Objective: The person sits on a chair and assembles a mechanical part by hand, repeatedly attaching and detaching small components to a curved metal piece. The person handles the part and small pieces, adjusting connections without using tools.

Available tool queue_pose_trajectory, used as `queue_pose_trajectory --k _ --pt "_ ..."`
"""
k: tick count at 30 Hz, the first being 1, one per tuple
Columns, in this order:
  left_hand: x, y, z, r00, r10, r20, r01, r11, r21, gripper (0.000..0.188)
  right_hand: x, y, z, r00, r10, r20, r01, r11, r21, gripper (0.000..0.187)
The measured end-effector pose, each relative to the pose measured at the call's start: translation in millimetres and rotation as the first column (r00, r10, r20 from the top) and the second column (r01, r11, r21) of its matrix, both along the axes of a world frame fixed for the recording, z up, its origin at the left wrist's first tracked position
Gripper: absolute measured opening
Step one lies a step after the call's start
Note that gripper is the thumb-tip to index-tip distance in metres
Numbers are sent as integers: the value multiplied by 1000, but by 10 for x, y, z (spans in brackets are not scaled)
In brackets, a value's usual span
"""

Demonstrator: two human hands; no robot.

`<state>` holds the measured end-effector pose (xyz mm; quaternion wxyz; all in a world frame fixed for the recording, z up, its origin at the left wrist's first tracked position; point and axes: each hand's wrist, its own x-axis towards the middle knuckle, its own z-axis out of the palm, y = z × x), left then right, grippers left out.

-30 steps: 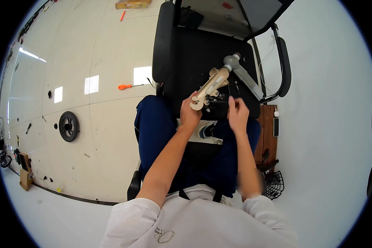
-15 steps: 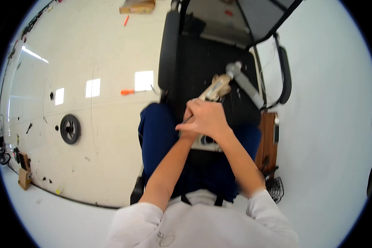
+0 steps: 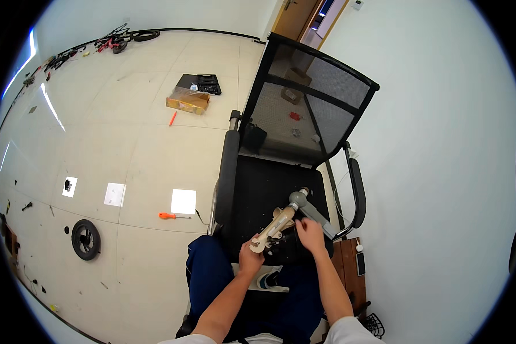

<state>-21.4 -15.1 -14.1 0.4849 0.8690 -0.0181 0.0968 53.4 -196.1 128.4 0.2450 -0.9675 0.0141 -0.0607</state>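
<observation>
A cream tubular metal frame part [image 3: 274, 227] lies slantwise over the front of the black chair seat [image 3: 243, 212]. At its far end is a round grey joint [image 3: 297, 199], from which a grey tube [image 3: 319, 218] runs toward the right armrest. My left hand [image 3: 250, 258] is closed round the near end of the cream part, by its flat round end plate. Just right of the cream part, beside the grey tube, is my right hand [image 3: 311, 234]. Its fingers are curled together, and what they hold, if anything, is hidden. Small dark fittings [image 3: 276, 239] sit under the cream part.
The chair's mesh back [image 3: 321, 86] rises ahead, between two armrests. An orange screwdriver [image 3: 167, 215], a small black wheel [image 3: 86, 239], a cardboard box [image 3: 188, 102] and an open tool case [image 3: 208, 83] lie on the floor to the left. A white wall [image 3: 436, 172] stands at right.
My hands were together over the near end of the cream part; my right hand has moved away to the right. The view has tilted up, showing more of the chair back and floor.
</observation>
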Motion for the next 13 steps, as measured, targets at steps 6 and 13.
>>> queue_pose_trajectory --k 6,13 --pt "31 -79 -302 998 -58 19 55 994 95 48 -1576 416 -84 988 154 -11 -151 980 128 30" --pt "-327 127 -1547 1000 -14 27 -2 848 530 63 -937 1295 78 825 555 103 -549 832 -80 27"
